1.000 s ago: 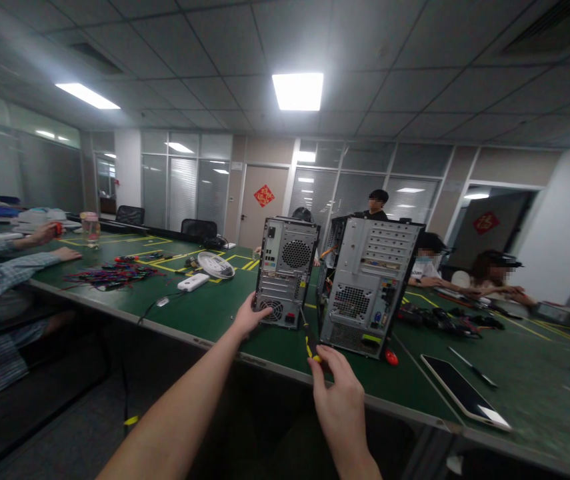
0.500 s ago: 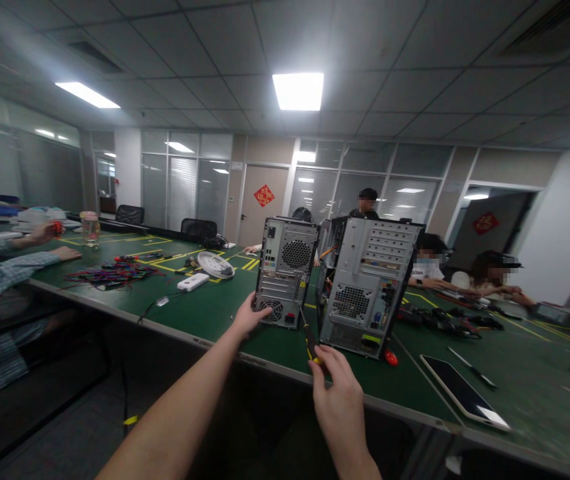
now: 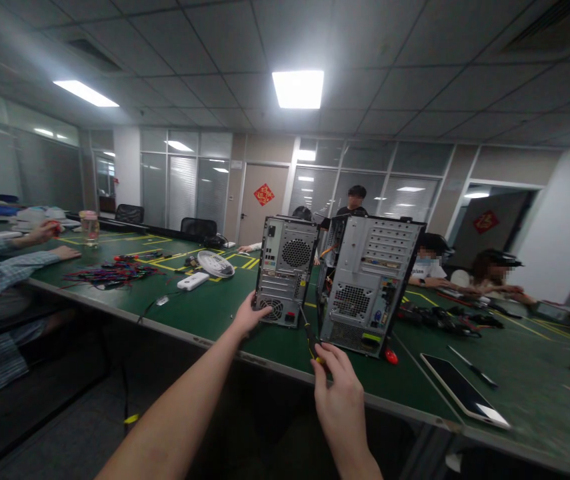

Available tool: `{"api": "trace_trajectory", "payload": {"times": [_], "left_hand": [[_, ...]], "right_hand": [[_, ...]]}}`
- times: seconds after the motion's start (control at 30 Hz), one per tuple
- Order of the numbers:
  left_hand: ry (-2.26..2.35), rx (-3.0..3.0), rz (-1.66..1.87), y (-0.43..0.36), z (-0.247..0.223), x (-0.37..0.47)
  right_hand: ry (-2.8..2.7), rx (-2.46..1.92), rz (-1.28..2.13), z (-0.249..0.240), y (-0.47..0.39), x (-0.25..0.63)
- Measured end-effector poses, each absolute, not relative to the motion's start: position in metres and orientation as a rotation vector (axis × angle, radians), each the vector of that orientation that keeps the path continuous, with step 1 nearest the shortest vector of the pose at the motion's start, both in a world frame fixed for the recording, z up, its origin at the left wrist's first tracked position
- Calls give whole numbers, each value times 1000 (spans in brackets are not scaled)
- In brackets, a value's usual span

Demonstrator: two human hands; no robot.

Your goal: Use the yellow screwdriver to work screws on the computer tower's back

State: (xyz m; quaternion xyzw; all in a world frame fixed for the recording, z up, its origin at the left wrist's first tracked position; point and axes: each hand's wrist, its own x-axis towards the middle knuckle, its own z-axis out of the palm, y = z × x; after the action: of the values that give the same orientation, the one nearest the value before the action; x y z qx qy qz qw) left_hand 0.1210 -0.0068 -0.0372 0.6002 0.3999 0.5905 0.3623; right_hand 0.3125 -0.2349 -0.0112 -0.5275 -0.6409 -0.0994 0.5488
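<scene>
Nearest me, my right hand has its grip pinched on the yellow-and-black handle of a screwdriver, whose shaft points toward 11 o'clock, up into the gap between the two computer cases. My left hand reaches out at 12 o'clock, fingers spread and pressed against the lower corner of the smaller computer case, clamped on nothing. The larger computer case stands just beside it at 1 o'clock on the green table. A tablet lies at 3 o'clock. Farther off at 10 o'clock sits a white fan.
</scene>
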Motion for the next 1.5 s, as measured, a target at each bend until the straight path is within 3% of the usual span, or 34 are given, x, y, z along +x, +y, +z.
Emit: {"api": "trace_trajectory", "payload": {"times": [1.5], "left_hand": [[1043, 1546, 1518, -3, -40, 121]], "right_hand": [[-1507, -1282, -145, -9, -234, 311]]}}
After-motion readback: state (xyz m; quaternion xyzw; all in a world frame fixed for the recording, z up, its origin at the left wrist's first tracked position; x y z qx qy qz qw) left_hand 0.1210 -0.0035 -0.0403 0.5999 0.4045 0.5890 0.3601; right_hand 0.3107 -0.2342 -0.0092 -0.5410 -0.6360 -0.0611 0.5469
